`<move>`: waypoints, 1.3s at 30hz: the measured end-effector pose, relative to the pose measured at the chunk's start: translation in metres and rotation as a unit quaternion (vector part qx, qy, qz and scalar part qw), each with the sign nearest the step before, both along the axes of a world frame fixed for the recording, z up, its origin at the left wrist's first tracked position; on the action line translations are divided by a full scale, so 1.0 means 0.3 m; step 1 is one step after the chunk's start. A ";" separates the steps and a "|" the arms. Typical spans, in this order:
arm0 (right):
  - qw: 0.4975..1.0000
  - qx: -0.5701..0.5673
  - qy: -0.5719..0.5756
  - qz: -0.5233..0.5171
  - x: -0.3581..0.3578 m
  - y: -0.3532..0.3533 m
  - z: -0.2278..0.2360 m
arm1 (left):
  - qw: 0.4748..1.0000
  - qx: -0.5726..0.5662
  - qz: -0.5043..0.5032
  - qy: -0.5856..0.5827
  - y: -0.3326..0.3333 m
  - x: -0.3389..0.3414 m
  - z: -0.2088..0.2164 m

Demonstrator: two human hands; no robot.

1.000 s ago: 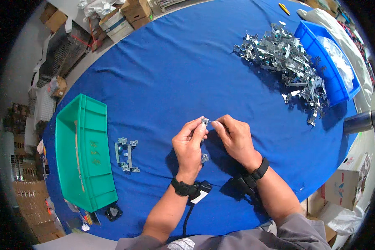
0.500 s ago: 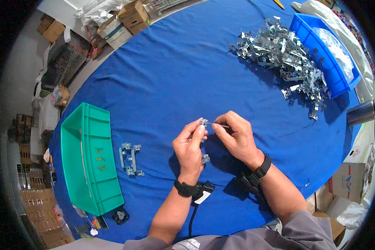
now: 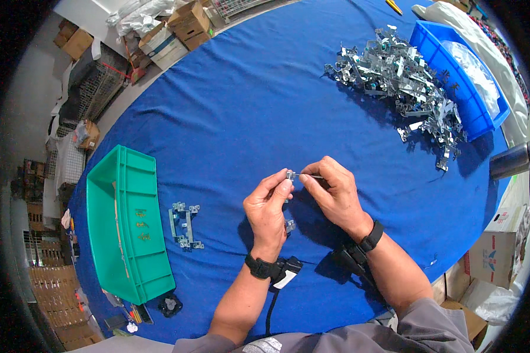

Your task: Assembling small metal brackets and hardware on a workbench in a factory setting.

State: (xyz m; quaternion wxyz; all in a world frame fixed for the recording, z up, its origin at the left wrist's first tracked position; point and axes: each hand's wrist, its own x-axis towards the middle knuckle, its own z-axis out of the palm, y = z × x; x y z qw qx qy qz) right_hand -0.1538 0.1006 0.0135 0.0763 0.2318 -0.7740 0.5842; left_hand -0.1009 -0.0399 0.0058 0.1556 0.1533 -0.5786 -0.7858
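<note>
Brackets done so far look few: the green bin [image 3: 123,223] seems empty and two assembled pieces [image 3: 184,225] lie beside it. Your left hand [image 3: 269,209] pinches a small metal clip [image 3: 290,175] above the blue table [image 3: 235,106]; your right hand [image 3: 333,194] pinches a thin pin [image 3: 311,176] at it. The heap of loose clips [image 3: 403,88] remains.

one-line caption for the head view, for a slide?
Left hand holds a small metal bracket while the right hand brings a thin pin to it above a blue table.
</note>
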 end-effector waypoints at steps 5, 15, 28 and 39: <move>1.000 0.009 0.008 -0.001 -0.003 -0.002 0.000 | 1.000 -0.016 0.004 0.000 -0.002 -0.002 0.000; 0.998 -0.008 -0.061 -0.001 0.011 -0.014 0.006 | 0.999 -0.048 0.004 0.009 -0.003 -0.002 -0.008; 0.999 0.032 -0.022 0.010 0.002 -0.003 0.002 | 0.999 -0.049 -0.006 0.009 0.002 -0.004 -0.004; 0.998 0.060 -0.035 0.012 0.004 -0.002 0.001 | 0.997 -0.067 -0.034 0.017 0.000 -0.002 -0.005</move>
